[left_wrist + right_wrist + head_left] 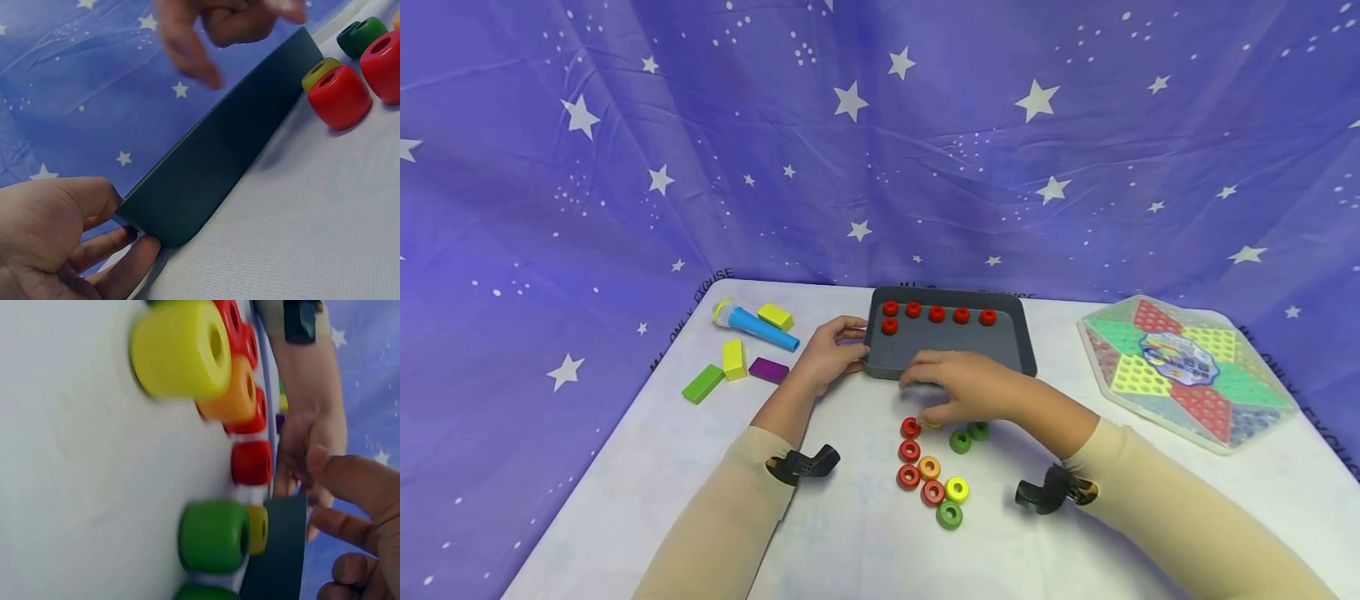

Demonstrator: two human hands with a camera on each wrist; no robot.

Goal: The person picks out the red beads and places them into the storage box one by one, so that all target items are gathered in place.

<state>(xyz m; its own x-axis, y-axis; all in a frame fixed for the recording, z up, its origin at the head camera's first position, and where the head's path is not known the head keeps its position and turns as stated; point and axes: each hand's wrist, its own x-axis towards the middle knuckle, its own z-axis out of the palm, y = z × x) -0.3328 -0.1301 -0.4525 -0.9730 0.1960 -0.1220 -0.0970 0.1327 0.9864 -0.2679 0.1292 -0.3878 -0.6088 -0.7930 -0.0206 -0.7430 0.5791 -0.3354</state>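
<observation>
My left hand (831, 357) holds the left end of a dark grey tray (955, 354); in the left wrist view its fingers (97, 195) bend round the tray's corner. Inside the tray, several red beads (936, 314) line the back, with one more red bead (890, 326) in front of the leftmost. My right hand (966, 385) hovers over the tray's near edge, fingers loosely bent and nothing between them. Below it on the table lie loose beads with holes: red (909, 451), orange (929, 467), yellow (957, 489) and green (950, 515). The right hand partly covers a yellow bead (257, 529).
To the left lie a blue toy microphone (760, 327), yellow blocks (734, 359), a green block (703, 384) and a purple block (769, 370). A hexagonal board-game box (1187, 371) sits at the right of the white table (625, 500). A starry purple cloth (880, 150) hangs behind.
</observation>
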